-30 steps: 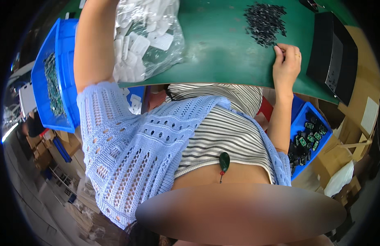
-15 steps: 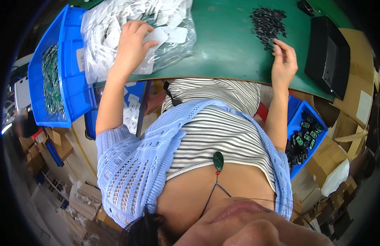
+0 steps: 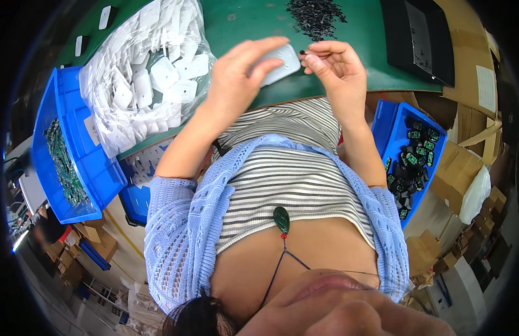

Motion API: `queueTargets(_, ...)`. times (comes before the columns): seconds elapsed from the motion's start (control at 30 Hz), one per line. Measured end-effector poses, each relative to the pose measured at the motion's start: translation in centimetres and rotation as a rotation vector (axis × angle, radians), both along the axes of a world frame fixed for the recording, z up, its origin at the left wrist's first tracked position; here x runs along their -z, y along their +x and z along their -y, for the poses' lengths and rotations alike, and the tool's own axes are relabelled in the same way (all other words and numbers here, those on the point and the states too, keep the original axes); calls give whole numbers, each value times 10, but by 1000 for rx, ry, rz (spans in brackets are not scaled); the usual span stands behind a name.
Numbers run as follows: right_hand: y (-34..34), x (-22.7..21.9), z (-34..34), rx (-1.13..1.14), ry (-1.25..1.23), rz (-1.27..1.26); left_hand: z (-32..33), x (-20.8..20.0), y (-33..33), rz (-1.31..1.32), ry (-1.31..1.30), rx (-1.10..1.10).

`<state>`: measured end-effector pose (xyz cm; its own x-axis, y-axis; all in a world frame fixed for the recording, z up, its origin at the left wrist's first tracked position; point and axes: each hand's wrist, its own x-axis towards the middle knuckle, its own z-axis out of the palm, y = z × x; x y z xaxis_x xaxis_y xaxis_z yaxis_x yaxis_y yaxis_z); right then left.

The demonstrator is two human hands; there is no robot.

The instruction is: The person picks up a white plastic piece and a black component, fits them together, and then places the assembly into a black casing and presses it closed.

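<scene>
A white plastic cover with rounded corners is gripped in my left hand, thumb on one face and fingers along the far edge. Close to its right edge, my right hand pinches a small black part between thumb and fingertips. A pile of small black parts lies on the green table just beyond my hands. To the left, a clear plastic bag holds many more white covers.
A blue bin with green circuit boards stands at the left; another blue bin with black-and-green assemblies is at the right. A black tray sits on the right of the green table. Cardboard boxes are beyond.
My left hand has taken a white cover from the bag and moved right. My right hand has come left from the pile with a small black part, so both hands are now close together.
</scene>
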<state>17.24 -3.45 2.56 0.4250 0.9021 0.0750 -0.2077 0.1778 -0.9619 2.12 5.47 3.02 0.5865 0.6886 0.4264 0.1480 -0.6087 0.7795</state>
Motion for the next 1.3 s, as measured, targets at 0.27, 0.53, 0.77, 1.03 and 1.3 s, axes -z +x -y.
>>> queueTargets(0.27, 0, -4, 8, 173, 65, 798, 11, 5, 24, -2, -62, 67)
queueTargets(0.53, 12, -2, 13, 116, -100, 490, 21, -2, 23, 73, -584, 182)
queueTargets(0.77, 15, 11, 16, 79, -91, 242, 13, 6, 5, 181, -1156, 349)
queueTargets(1.03, 3, 3, 19, 71, -170, 531, 16, 11, 0, 118, -1048, 168)
queueTargets(1.3, -6, 5, 19, 104, -224, 508, 32, 19, 8, 308, -940, 166)
